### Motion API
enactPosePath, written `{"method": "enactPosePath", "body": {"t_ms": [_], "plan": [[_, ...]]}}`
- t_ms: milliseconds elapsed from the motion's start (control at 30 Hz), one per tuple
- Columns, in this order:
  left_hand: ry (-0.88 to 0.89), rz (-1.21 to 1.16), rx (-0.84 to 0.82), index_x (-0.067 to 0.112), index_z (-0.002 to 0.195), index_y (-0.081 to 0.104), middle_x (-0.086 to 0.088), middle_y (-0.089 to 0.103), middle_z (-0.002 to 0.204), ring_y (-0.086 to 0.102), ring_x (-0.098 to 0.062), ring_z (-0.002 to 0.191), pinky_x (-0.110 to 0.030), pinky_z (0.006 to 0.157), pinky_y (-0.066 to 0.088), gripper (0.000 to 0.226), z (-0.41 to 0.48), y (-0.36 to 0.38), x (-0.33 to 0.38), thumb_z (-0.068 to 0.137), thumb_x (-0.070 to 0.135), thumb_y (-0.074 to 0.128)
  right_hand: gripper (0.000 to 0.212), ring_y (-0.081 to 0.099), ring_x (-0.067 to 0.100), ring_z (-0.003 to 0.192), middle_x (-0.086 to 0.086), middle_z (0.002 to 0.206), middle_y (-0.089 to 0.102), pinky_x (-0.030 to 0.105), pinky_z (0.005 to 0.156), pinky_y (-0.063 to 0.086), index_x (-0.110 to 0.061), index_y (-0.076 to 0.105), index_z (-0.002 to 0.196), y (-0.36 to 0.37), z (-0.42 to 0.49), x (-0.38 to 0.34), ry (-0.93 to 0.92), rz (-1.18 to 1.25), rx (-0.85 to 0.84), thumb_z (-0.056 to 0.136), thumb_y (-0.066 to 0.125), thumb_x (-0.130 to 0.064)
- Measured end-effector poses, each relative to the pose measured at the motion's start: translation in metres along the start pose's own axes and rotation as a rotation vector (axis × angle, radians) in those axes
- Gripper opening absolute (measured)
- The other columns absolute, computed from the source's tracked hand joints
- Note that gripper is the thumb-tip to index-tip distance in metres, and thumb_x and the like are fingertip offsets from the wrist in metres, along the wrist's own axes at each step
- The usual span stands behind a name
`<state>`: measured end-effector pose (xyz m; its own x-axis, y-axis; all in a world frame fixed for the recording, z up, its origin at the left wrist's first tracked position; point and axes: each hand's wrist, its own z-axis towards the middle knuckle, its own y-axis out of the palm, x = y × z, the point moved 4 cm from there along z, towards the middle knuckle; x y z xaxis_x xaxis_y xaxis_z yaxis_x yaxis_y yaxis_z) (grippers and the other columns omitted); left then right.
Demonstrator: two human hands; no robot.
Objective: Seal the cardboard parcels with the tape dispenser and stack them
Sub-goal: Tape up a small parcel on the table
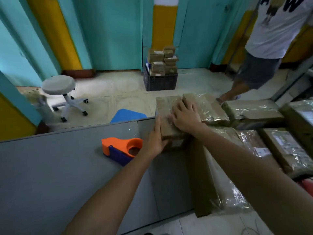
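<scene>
Both hands are on one cardboard parcel (pixel 165 106), which stands at the far edge of the grey tabletop (pixel 59 167). It seems to rest on another brown package, but this is not clear.

The left hand (pixel 156 138) lies against the left side of this parcel. Its fingers (pixel 158 122) are straight and pressed flat along the side, and the thumb is at the near corner. The right hand (pixel 185 116) lies flat on the top of the parcel with the fingers (pixel 176 110) spread and nearly straight. They press down and close around nothing.

The tape dispenser (pixel 122 147), orange with a dark blue part, lies on the tabletop to the left of the parcel, just beside the left wrist. No hand touches it.

A second parcel (pixel 203 106), wrapped in shiny clear tape, touches the right side of the parcel. More taped parcels (pixel 254 112) lie further to the right. A long brown package (pixel 199 175) stretches from the parcel towards the camera.

Behind the parcel, on the tiled floor, a dark crate (pixel 160 80) holds a pile of small boxes. Far to the left of the parcel stands a white stool (pixel 59 85) on wheels. Behind and to the right of it stands another person (pixel 271 31) in a white shirt.
</scene>
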<state>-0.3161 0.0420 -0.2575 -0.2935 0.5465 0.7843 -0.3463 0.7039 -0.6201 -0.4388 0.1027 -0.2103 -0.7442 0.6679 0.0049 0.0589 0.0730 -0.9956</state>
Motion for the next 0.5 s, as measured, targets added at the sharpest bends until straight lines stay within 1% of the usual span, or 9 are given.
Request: {"method": "enactPosePath", "body": {"t_ms": [67, 133, 200, 267, 300, 333, 400, 500], "plan": [[-0.010, 0.027, -0.018, 0.035, 0.140, -0.029, -0.013, 0.045, 0.139, 0.053, -0.025, 0.117, -0.046, 0.097, 0.045, 0.114, 0.000, 0.002, -0.003, 0.082, 0.033, 0.069, 0.061, 0.000, 0.036, 0.144, 0.012, 0.157, 0.012, 0.050, 0.116, 0.001, -0.014, 0.022, 0.149, 0.004, -0.002, -0.001, -0.008, -0.064, 0.067, 0.099, 0.020, -0.050], [0.002, 0.050, -0.043, 0.034, 0.142, -0.026, -0.012, 0.047, 0.136, 0.053, -0.024, 0.116, -0.046, 0.097, 0.045, 0.119, 0.001, -0.001, 0.001, 0.075, 0.039, 0.073, 0.062, 0.001, 0.035, 0.144, 0.013, 0.157, 0.014, 0.050, 0.116, 0.000, -0.013, 0.024, 0.148, 0.001, -0.001, -0.002, 0.007, -0.072, 0.068, 0.098, 0.022, -0.050], [0.030, 0.119, -0.042, 0.029, 0.147, -0.013, -0.011, 0.037, 0.144, 0.040, -0.027, 0.128, -0.050, 0.104, 0.037, 0.118, -0.002, -0.010, 0.004, 0.070, 0.048, 0.074, 0.059, 0.005, 0.034, 0.144, 0.014, 0.156, 0.018, 0.050, 0.116, 0.001, -0.013, 0.026, 0.147, -0.006, -0.003, -0.005, 0.003, -0.055, 0.065, 0.098, 0.028, -0.047], [0.021, 0.200, -0.013, 0.021, 0.149, 0.001, -0.007, 0.020, 0.154, 0.021, -0.026, 0.140, -0.047, 0.113, 0.023, 0.105, -0.010, -0.028, 0.002, 0.076, 0.054, 0.067, 0.058, 0.011, 0.032, 0.143, 0.014, 0.154, 0.022, 0.046, 0.117, 0.008, -0.013, 0.024, 0.147, -0.019, -0.004, -0.015, -0.044, 0.018, 0.131, 0.097, 0.036, -0.040], [0.006, 0.216, 0.028, 0.020, 0.149, 0.008, -0.005, 0.018, 0.155, 0.016, -0.024, 0.142, -0.044, 0.114, 0.020, 0.095, -0.015, -0.040, -0.002, 0.079, 0.056, 0.062, 0.059, 0.015, 0.030, 0.143, 0.013, 0.154, 0.023, 0.043, 0.116, 0.012, -0.013, 0.023, 0.148, -0.029, -0.005, -0.026, -0.080, 0.093, 0.164, 0.097, 0.039, -0.038], [-0.018, 0.202, 0.081, 0.020, 0.148, 0.015, -0.004, 0.020, 0.154, 0.017, -0.023, 0.142, -0.043, 0.114, 0.021, 0.086, -0.020, -0.055, -0.008, 0.083, 0.054, 0.059, 0.059, 0.019, 0.027, 0.142, 0.011, 0.153, 0.025, 0.040, 0.114, 0.018, -0.013, 0.022, 0.148, -0.039, -0.006, -0.039, -0.120, 0.181, 0.187, 0.097, 0.042, -0.035], [-0.071, 0.142, 0.234, 0.019, 0.145, 0.028, -0.004, 0.031, 0.150, 0.026, -0.022, 0.138, -0.038, 0.113, 0.024, 0.070, -0.035, -0.093, -0.026, 0.087, 0.043, 0.059, 0.061, 0.027, 0.024, 0.139, 0.009, 0.152, 0.030, 0.037, 0.109, 0.028, -0.014, 0.021, 0.149, -0.058, -0.003, -0.076, -0.201, 0.309, 0.210, 0.097, 0.046, -0.033], [-0.188, 0.131, 0.430, 0.015, 0.141, 0.038, -0.008, 0.041, 0.142, 0.036, -0.024, 0.130, -0.031, 0.108, 0.027, 0.059, -0.076, -0.161, -0.060, 0.088, 0.030, 0.060, 0.062, 0.033, 0.026, 0.133, 0.010, 0.146, 0.039, 0.036, 0.102, 0.033, -0.016, 0.023, 0.149, -0.076, 0.005, -0.147, -0.345, 0.400, 0.216, 0.096, 0.049, -0.035]]}}
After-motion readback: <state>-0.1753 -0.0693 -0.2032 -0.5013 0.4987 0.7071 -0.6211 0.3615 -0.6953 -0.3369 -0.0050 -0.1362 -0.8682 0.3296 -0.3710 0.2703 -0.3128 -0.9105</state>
